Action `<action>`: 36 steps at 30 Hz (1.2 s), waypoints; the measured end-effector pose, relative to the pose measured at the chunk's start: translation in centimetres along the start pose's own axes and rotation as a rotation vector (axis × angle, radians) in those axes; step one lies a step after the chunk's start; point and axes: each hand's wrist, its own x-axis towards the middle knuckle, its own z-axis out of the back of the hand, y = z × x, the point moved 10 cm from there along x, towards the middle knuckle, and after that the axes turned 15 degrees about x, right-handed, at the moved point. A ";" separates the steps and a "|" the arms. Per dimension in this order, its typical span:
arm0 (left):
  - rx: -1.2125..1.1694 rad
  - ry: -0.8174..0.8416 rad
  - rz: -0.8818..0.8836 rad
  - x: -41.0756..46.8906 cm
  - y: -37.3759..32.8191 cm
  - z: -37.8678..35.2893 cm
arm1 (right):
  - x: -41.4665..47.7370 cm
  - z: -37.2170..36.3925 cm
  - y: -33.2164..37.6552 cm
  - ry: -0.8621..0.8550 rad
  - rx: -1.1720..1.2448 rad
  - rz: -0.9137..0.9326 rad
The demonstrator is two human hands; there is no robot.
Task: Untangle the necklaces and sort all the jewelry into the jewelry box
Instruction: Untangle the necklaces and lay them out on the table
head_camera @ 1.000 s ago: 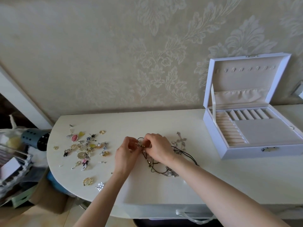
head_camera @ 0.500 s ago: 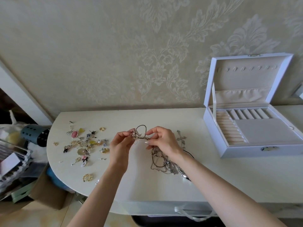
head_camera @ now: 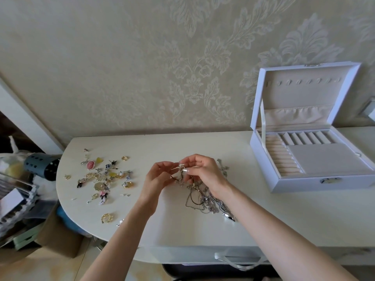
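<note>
A tangle of silver and dark necklaces (head_camera: 205, 199) lies on the white table (head_camera: 182, 226), its upper end lifted between my hands. My left hand (head_camera: 158, 177) and my right hand (head_camera: 205, 171) both pinch the top of the tangle at a small silver knot (head_camera: 181, 169), held just above the table. The rest of the chains hangs down under my right wrist. A white jewelry box (head_camera: 310, 179) stands open at the right, its ring rolls and slots showing nothing inside. Several small earrings, rings and brooches (head_camera: 103, 177) are scattered at the table's left.
A gold ring (head_camera: 107, 217) lies near the rounded front-left edge. Beyond the table's left edge are a dark perforated cylinder (head_camera: 41, 165), boxes and clutter. The patterned wall stands right behind the table. A white ribbon loop (head_camera: 239, 260) hangs off the front edge.
Both hands lifted the top of the tangle off the table, then drew closer together around the knot. The dark cord loop seen above the fingers half a second ago is no longer raised.
</note>
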 end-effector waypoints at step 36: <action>1.092 0.001 -0.290 -0.7 -0.2 -1.2 | 0.2 4.9 1.8 -0.089 -1.180 0.077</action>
